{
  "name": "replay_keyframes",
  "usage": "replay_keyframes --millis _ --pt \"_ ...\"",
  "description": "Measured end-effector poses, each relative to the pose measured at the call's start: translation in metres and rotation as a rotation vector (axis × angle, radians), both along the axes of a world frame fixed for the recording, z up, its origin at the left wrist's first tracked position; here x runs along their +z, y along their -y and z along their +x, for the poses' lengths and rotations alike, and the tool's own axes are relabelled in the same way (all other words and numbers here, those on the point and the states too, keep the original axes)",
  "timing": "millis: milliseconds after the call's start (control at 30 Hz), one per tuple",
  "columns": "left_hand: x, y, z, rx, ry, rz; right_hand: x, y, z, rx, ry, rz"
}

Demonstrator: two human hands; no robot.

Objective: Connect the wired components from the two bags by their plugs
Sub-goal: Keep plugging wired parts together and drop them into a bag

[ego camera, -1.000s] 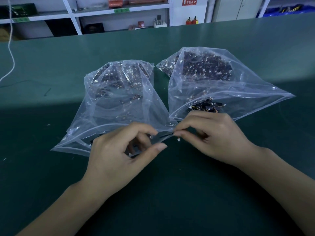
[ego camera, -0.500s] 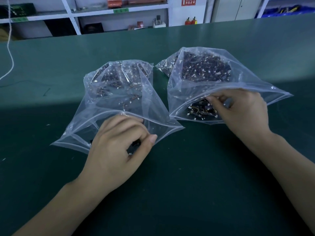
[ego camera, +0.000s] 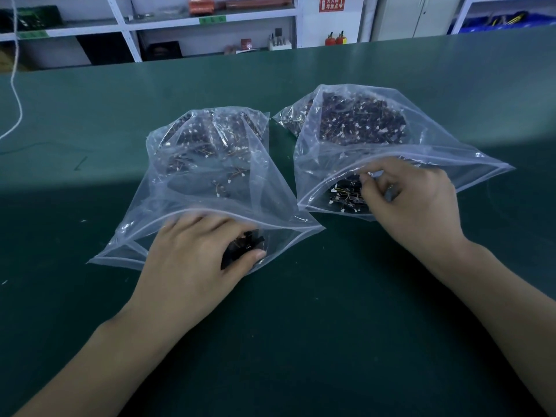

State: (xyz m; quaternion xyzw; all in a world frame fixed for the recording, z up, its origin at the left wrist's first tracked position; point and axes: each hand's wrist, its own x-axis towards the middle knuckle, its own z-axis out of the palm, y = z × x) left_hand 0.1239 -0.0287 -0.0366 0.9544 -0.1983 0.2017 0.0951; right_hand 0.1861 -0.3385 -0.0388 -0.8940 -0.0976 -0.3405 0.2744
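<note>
Both hands now inside bag mouths, left hand (ego camera: pixel 195 251) palm down, fingers curled round dark parts (ego camera: pixel 245 240) in left bag (ego camera: pixel 210 176), right hand (ego camera: pixel 412 203) pinching wired part in right bag (ego camera: pixel 376 145), bags side by side on green table (ego camera: pixel 301 341).

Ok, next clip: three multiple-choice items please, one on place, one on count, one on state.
1. Where is the left hand?
A. in the left bag's mouth
B. flat on bare table
C. on a shelf

2. How many clear bags lie on the green table?
A. one
B. two
C. four

3. What state are the bags' mouths in?
A. zipped shut
B. open
C. knotted

Answers: 1 A, its fingers reach inside the left bag. 2 B, left bag and right bag. 3 B, the right hand reaches into its bag too.
</note>
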Motion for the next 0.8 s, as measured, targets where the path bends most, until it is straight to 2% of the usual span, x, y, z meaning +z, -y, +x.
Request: replay_keyframes --millis 233,467,667,800 --pt "0.0 0.002 -0.001 -0.034 -0.006 -0.073 0.001 -0.008 -0.008 0.118 0.059 0.039" --pt "0.001 0.007 -0.003 -0.117 0.137 -0.232 0.005 -0.018 -0.019 0.291 0.092 0.089" --pt "-0.001 0.012 -0.008 -0.216 0.149 -0.31 0.003 -0.04 -0.039 0.643 -0.018 0.032" --pt "-0.001 0.018 -0.008 -0.324 0.148 -0.363 -0.004 -0.051 -0.043 0.72 -0.099 0.04"
